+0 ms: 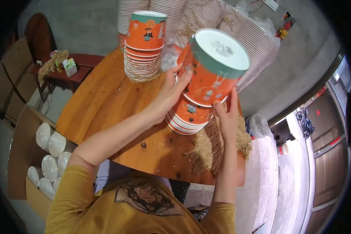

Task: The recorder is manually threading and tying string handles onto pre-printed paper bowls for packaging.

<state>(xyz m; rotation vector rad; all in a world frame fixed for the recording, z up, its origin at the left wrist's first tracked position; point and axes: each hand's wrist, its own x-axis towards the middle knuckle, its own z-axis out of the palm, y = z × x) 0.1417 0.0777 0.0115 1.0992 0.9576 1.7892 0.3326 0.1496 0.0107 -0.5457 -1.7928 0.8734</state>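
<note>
An upside-down orange paper bucket with a green band and white base is tilted between my two hands. My left hand grips its left side, fingers partly hidden behind it. On the right, my right hand clasps it near the rim, thumb in front. Part of another orange bucket shows behind its left edge. Just below stands a short stack of matching buckets. A bundle of tan cords lies beside that stack, close to my right wrist. Farther back stands a taller bucket stack, cords around its lower rims.
Tall plastic-wrapped stacks of white-rimmed buckets line the back of the wooden table. At left, a cardboard box holds several clear-wrapped round stacks. A low red bench carries cords and a small carton.
</note>
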